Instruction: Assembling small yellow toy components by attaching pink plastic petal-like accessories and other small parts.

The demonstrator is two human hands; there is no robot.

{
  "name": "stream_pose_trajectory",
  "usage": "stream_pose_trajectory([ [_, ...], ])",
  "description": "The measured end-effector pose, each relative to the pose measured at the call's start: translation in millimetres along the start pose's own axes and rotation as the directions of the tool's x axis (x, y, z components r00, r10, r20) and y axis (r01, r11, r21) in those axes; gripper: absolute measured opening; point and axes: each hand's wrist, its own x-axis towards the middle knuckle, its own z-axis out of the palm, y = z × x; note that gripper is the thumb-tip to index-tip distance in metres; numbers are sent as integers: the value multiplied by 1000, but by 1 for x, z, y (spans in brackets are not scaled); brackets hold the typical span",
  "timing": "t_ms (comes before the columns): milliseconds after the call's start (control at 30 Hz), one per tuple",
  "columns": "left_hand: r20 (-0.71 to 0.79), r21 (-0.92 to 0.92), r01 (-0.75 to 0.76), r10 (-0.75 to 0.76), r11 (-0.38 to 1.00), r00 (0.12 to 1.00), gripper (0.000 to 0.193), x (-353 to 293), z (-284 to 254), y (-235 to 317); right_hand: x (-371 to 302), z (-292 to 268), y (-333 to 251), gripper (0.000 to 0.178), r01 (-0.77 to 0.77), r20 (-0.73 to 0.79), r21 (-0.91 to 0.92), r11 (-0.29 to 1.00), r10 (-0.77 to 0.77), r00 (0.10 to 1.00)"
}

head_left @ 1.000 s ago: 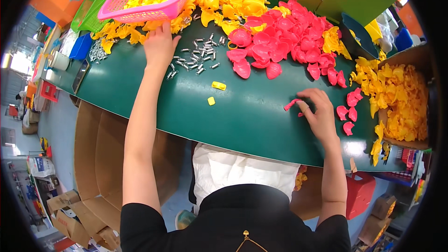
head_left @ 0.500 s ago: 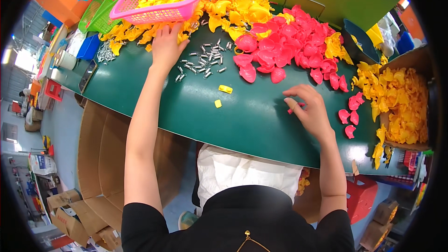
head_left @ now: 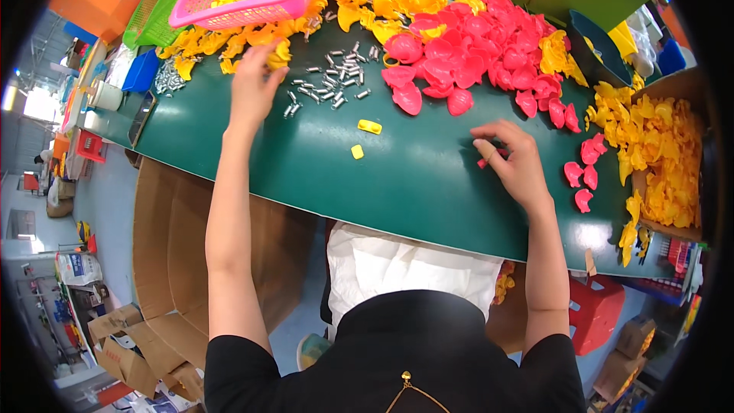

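Beside the yellow pile, my left hand (head_left: 251, 92) has its fingers curled around a curved yellow plastic piece (head_left: 281, 52), which they partly hide. My right hand (head_left: 516, 164) hovers over the right part of the table, thumb and fingers pinching a small pink-red piece (head_left: 491, 159), mostly covered; a tan band is on the thumb. Between the hands lie a yellow oblong block (head_left: 369, 127) and a small yellow square piece (head_left: 357, 152). Loose small silver metal cylinders (head_left: 336, 80) are scattered right of my left hand. Pink shell-shaped pieces (head_left: 451, 53) are heaped beyond them.
A pink basket (head_left: 252, 14) of yellow pieces stands at the back left, near a green basket (head_left: 149, 19) and a blue bin (head_left: 142, 71). A phone (head_left: 142, 117) lies at the green table's (head_left: 306, 176) left edge. At right are a dark tub (head_left: 600, 50) and a carton (head_left: 669, 92).
My left hand has drawn back from the pile, toward me and slightly left, with the yellow piece. My right hand keeps its pinch, nearly in place. The whole view has shifted slightly.
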Motion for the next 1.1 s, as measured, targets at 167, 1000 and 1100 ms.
stream_pose_trajectory([
  [167,154,-757,258,-219,601,963,39,-51,-5,56,6,6,-15,15,30,61,12,999,-31,998],
  [1000,176,-171,-326,355,930,918,26,-154,53,155,32,-18,-13,16,46,59,-123,991,-39,998],
  [1100,173,-59,-329,335,942,926,25,-152,50,162,-6,-38,4,15,-67,75,-105,992,75,994],
])
